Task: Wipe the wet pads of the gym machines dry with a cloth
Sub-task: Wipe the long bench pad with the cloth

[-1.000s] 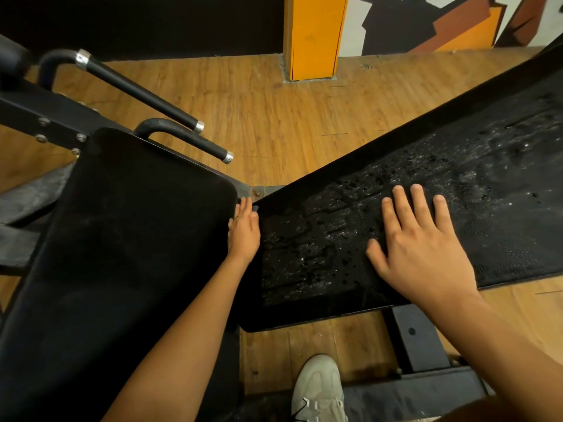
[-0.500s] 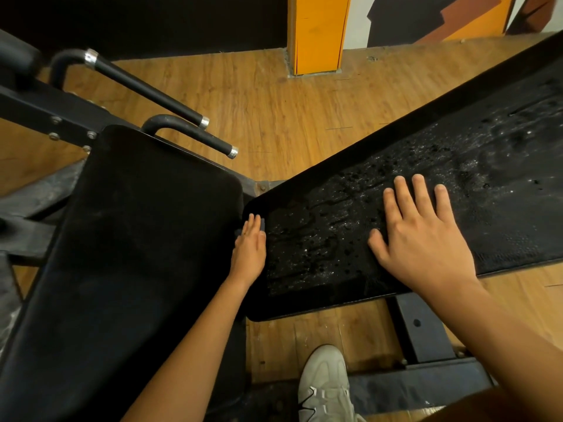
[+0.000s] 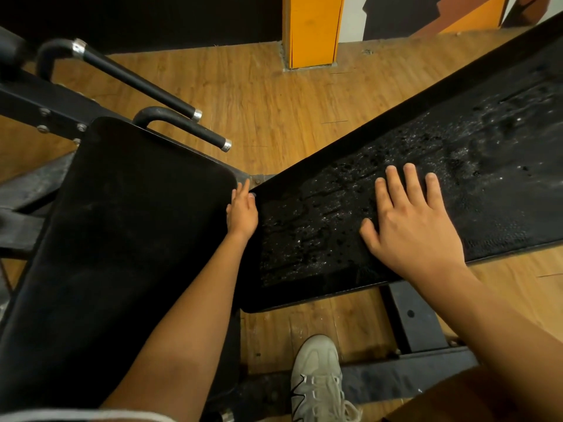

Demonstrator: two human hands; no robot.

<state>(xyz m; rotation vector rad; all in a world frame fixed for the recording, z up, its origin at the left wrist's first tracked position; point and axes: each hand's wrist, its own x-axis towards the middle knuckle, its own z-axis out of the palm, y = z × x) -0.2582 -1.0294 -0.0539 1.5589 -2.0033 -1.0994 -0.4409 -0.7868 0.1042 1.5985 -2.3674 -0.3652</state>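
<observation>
Right hand [image 3: 408, 226] is lying flat and open, fingers spread, palm down on the wet pad [image 3: 457, 178], the long black one running off to the upper right and covered in water droplets. Left hand [image 3: 242, 210] is open too, fingers straight and together, tucked into the gap where the dry-looking pad [image 3: 122, 223] on the left meets the corner of the wet one, not gripping anything. There are two black handles [image 3: 170, 117] behind the left pad, a wooden floor [image 3: 274, 111] underneath, and a pale sneaker [image 3: 316, 379] down at the bottom.
</observation>
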